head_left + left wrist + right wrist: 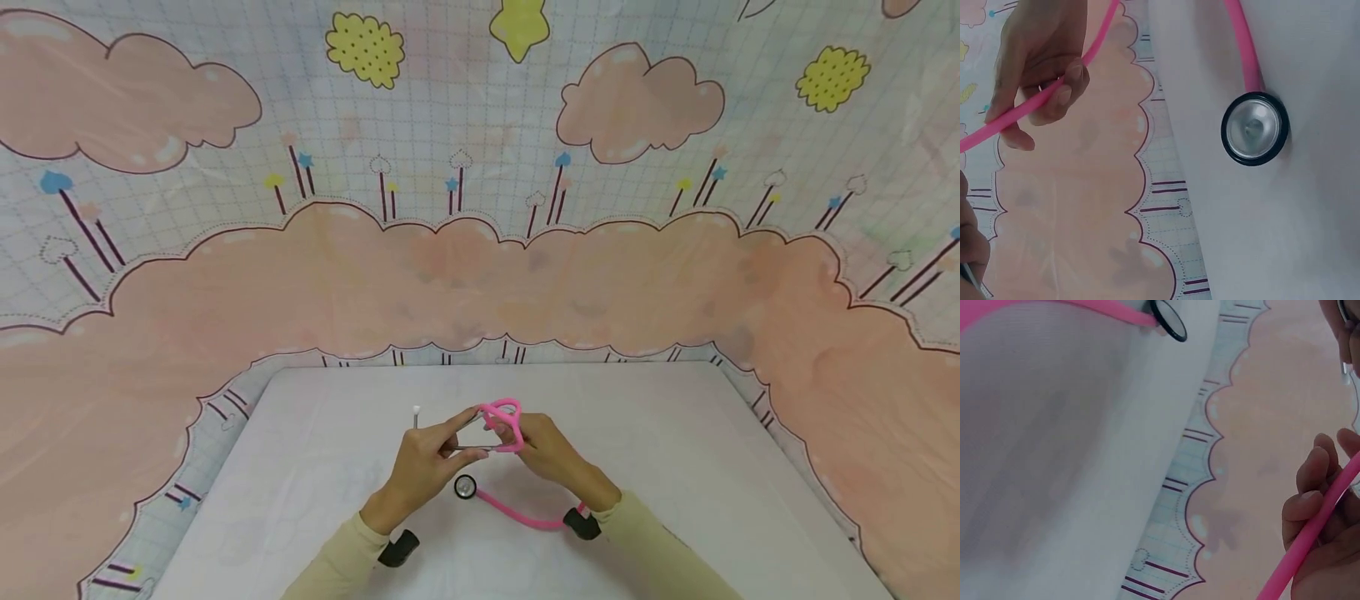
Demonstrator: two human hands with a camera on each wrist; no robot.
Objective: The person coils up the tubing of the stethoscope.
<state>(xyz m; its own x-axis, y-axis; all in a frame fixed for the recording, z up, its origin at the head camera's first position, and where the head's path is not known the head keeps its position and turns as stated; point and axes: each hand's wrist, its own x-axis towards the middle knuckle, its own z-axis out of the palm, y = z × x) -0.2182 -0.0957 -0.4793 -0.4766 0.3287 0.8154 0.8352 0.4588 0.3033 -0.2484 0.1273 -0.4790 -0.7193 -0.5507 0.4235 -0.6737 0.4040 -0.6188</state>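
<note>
Both hands hold a pink stethoscope [528, 522] above the white table. My left hand [420, 467] grips the metal ear tubes [471, 447], and one white-tipped earpiece [416, 410] sticks up past its knuckles. On the right, my right hand [553, 452] holds the pink tubing near its fork; its fingers curl round the tube in the left wrist view [1044, 94]. The round chest piece [465, 487], black-rimmed with a silvery face, lies on the tabletop below the hands. In the left wrist view only part of the left hand [971, 234] shows, at the edge.
The white table [315, 442] reaches back to a cloth backdrop [480, 283] printed with clouds and stars, which also runs down both sides. A black band [399, 548] sits at the left wrist and another black band [582, 523] at the right.
</note>
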